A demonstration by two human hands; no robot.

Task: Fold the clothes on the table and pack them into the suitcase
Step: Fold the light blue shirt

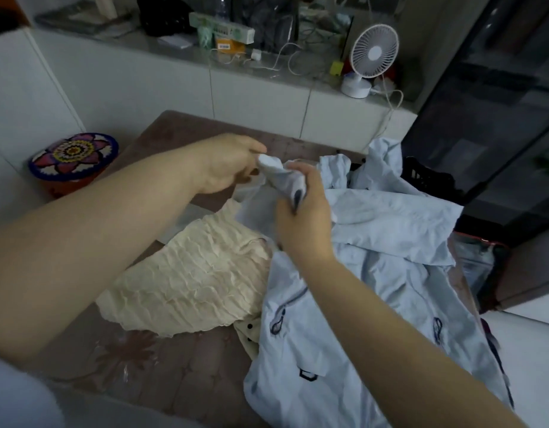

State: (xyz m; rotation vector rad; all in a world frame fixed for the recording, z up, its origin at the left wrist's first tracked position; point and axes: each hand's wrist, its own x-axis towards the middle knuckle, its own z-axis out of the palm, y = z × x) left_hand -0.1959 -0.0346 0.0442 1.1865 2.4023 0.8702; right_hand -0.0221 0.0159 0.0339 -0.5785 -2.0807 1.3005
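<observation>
Your left hand (226, 163) pinches one end of a small white bundle of cloth (280, 177) at centre frame; your right hand (304, 214) is closed around its other end. Whether the bundle belongs to the jacket is unclear. Below them, a crumpled pale blue jacket (375, 273) with dark zip pulls sprawls across the lower right of the brown floral counter (162, 359). A cream, ruffled garment (192, 279) lies just left of it, touching. A suitcase (480, 267) shows partly at the right edge.

Dim, flat indoor light, soft shadows, slight motion blur, wide-angle bending at the edges
</observation>
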